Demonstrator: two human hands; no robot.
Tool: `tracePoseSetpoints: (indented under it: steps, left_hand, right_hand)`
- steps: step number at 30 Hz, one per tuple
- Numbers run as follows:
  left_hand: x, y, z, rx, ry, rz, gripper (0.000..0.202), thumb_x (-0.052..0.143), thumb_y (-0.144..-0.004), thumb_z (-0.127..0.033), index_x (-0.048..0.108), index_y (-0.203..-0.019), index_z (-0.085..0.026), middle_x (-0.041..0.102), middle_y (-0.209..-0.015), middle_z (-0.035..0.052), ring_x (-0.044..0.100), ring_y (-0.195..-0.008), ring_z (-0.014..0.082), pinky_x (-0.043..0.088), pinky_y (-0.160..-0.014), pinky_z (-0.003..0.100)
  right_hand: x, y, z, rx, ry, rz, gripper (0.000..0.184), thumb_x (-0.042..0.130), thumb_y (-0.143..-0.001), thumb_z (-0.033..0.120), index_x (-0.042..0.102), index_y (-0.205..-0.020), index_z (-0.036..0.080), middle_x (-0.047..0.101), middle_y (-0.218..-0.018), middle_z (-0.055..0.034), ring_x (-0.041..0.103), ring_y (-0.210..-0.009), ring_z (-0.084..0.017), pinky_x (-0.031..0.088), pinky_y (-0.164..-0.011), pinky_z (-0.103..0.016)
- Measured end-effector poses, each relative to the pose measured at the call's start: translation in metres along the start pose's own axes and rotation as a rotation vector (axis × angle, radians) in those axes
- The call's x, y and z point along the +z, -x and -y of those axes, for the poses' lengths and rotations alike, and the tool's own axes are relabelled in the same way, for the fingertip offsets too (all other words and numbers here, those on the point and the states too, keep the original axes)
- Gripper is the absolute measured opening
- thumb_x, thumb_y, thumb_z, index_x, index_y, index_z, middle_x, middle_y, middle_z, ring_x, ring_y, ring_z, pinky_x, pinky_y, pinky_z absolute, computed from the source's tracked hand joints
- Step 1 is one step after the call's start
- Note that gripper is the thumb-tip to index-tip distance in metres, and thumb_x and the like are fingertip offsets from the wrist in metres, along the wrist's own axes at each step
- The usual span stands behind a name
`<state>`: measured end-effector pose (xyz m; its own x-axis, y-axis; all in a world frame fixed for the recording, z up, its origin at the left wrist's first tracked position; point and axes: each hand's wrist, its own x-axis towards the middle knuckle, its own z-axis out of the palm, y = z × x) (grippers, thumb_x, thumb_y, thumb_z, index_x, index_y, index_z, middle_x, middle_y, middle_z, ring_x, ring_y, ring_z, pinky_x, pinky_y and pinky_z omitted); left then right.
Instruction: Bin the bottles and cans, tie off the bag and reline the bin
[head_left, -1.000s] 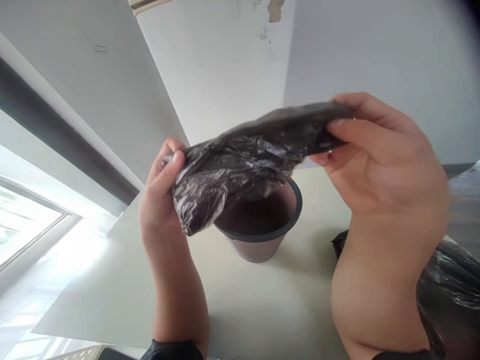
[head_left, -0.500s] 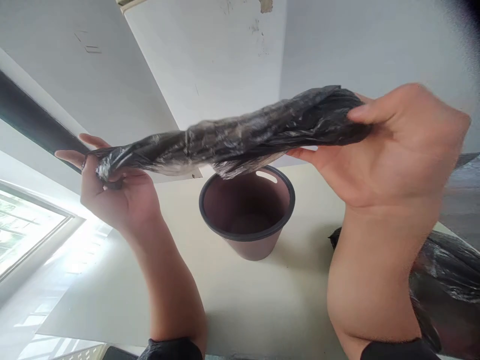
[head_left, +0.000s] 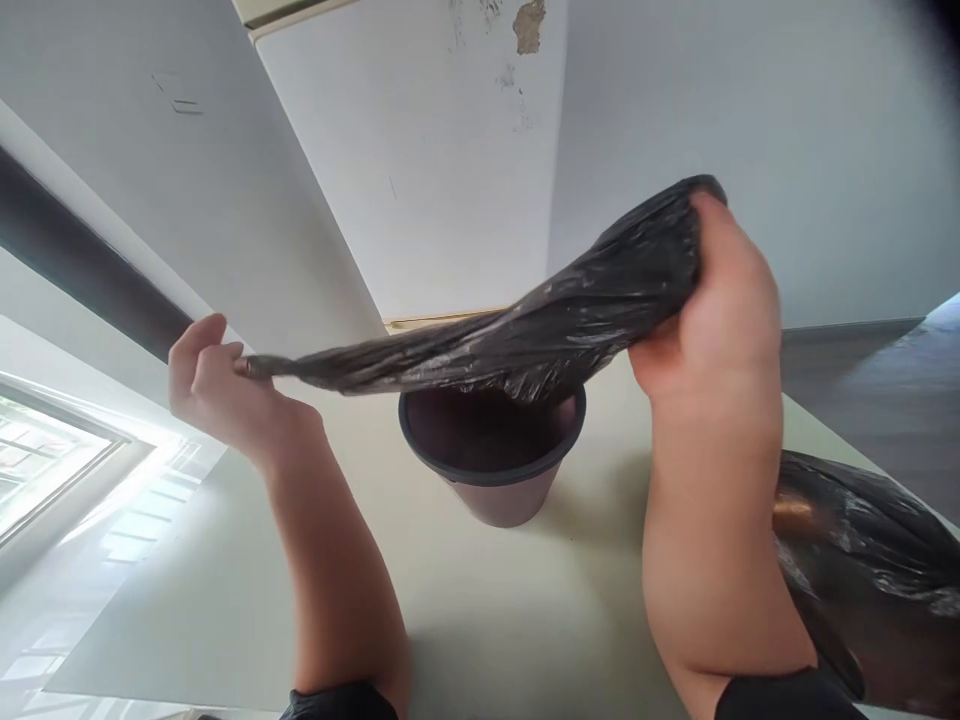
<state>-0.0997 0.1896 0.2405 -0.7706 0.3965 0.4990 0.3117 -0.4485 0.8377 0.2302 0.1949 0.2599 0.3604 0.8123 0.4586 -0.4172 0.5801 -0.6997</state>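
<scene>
A black plastic bag (head_left: 517, 340) is stretched in the air between my two hands, narrow and twisted at the left, wider at the right. My left hand (head_left: 225, 385) is closed on its thin left end. The wide right end is gripped by my right hand (head_left: 720, 310), held higher, with the thumb pressed on the plastic and some fingers hidden behind it. Below the bag, a brown bucket (head_left: 502, 495) with a dark rim stands upright on the table. The bag's lower edge covers the far part of the bucket's rim.
Another black plastic bag (head_left: 877, 570), bulky and shiny, lies on the table's right side beside my right forearm. The pale table (head_left: 465, 610) extends toward a white panel (head_left: 420, 160) with peeled paint. A bright window (head_left: 52, 450) is at the left.
My left hand has turned and closed round the bag's end, which is now thinner and tighter. My right hand has moved left and tilted upright. The bag now hangs lower over the bucket.
</scene>
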Motion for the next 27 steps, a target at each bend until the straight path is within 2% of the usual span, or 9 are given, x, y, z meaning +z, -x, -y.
tracePoseSetpoints:
  steps: [2, 5, 8, 12, 15, 18, 21, 24, 27]
  left_hand:
    - [0.004, 0.012, -0.015, 0.136, -0.037, 0.102, 0.026, 0.053, -0.086, -0.028, 0.072, -0.104, -0.024, 0.071, -0.133, 0.0050, 0.062, -0.134, 0.0298, 0.053, -0.108, 0.050]
    - [0.009, 0.033, -0.039, 0.317, -0.030, 0.467, 0.034, 0.053, -0.100, -0.050, 0.076, -0.112, -0.026, 0.076, -0.124, 0.0062, 0.067, -0.127, 0.0290, 0.054, -0.108, 0.049]
    - [0.012, 0.049, -0.052, 0.433, -0.084, 0.846, 0.046, 0.078, -0.088, -0.054, 0.074, -0.127, -0.031, 0.075, -0.129, 0.0049, 0.068, -0.126, 0.0292, 0.054, -0.111, 0.046]
    - [0.019, 0.061, -0.051, 0.546, -0.072, 1.116, 0.032, 0.083, -0.088, -0.043, 0.080, -0.117, -0.030, 0.079, -0.119, 0.0047, 0.073, -0.114, 0.0263, 0.057, -0.106, 0.042]
    - [0.027, 0.065, -0.048, 0.615, 0.043, 1.157, 0.025, 0.082, -0.090, -0.046, 0.082, -0.105, -0.026, 0.079, -0.116, 0.0075, 0.074, -0.109, 0.0257, 0.058, -0.102, 0.042]
    - [0.031, 0.070, -0.050, 0.649, 0.181, 1.275, 0.049, 0.085, -0.081, -0.061, 0.079, -0.112, -0.023, 0.077, -0.119, 0.0126, 0.072, -0.109, 0.0283, 0.059, -0.099, 0.044]
    - [0.029, 0.073, -0.051, 0.684, 0.196, 1.357, 0.042, 0.088, -0.078, -0.056, 0.077, -0.099, -0.022, 0.075, -0.100, 0.0087, 0.069, -0.090, 0.0231, 0.058, -0.080, 0.036]
    - [0.023, 0.073, -0.049, 0.609, 0.142, 1.261, 0.019, 0.085, -0.088, -0.039, 0.076, -0.088, -0.022, 0.064, -0.073, 0.0003, 0.056, -0.066, 0.0144, 0.046, -0.061, 0.029]
    - [0.019, 0.070, -0.048, 0.417, 0.244, 1.051, 0.017, 0.076, -0.096, -0.038, 0.078, -0.096, -0.021, 0.062, -0.072, -0.0003, 0.051, -0.061, 0.0114, 0.039, -0.056, 0.027]
  right_hand:
    - [0.004, 0.003, 0.005, -0.014, -0.096, 0.004, 0.019, 0.058, -0.095, 0.026, 0.049, -0.078, 0.023, 0.047, -0.087, -0.0014, 0.056, -0.092, -0.018, 0.053, -0.095, -0.037]
    - [0.011, 0.014, 0.014, -0.016, -0.133, 0.103, 0.023, 0.061, -0.086, 0.023, 0.046, -0.069, 0.026, 0.048, -0.085, -0.0031, 0.058, -0.095, -0.024, 0.051, -0.102, -0.043]
    - [0.013, 0.024, 0.019, 0.052, -0.148, 0.154, 0.017, 0.057, -0.078, 0.013, 0.053, -0.065, 0.024, 0.057, -0.091, -0.0052, 0.060, -0.096, -0.024, 0.052, -0.097, -0.042]
    - [0.012, 0.028, 0.021, 0.117, -0.102, 0.259, 0.028, 0.057, -0.077, 0.007, 0.071, -0.100, 0.017, 0.056, -0.088, -0.0026, 0.055, -0.081, -0.016, 0.049, -0.071, -0.030]
    - [0.011, 0.027, 0.019, 0.116, -0.064, 0.340, 0.032, 0.067, -0.079, 0.009, 0.065, -0.107, 0.024, 0.054, -0.081, 0.0024, 0.053, -0.070, -0.014, 0.047, -0.064, -0.028]
    - [0.014, 0.029, 0.016, 0.072, 0.051, 0.367, 0.030, 0.080, -0.083, 0.023, 0.060, -0.104, 0.030, 0.053, -0.082, 0.0032, 0.056, -0.072, -0.016, 0.051, -0.067, -0.032]
    - [0.021, 0.033, 0.012, -0.020, 0.173, 0.360, 0.034, 0.087, -0.082, 0.035, 0.057, -0.097, 0.030, 0.052, -0.085, 0.0013, 0.058, -0.078, -0.018, 0.054, -0.070, -0.034]
    - [0.026, 0.036, 0.012, -0.021, 0.182, 0.407, 0.034, 0.086, -0.084, 0.045, 0.059, -0.097, 0.029, 0.055, -0.089, -0.0002, 0.058, -0.082, -0.019, 0.055, -0.072, -0.035]
    - [0.022, 0.035, 0.017, 0.018, 0.135, 0.430, 0.033, 0.084, -0.087, 0.049, 0.061, -0.101, 0.029, 0.058, -0.091, -0.0001, 0.058, -0.081, -0.018, 0.054, -0.071, -0.035]
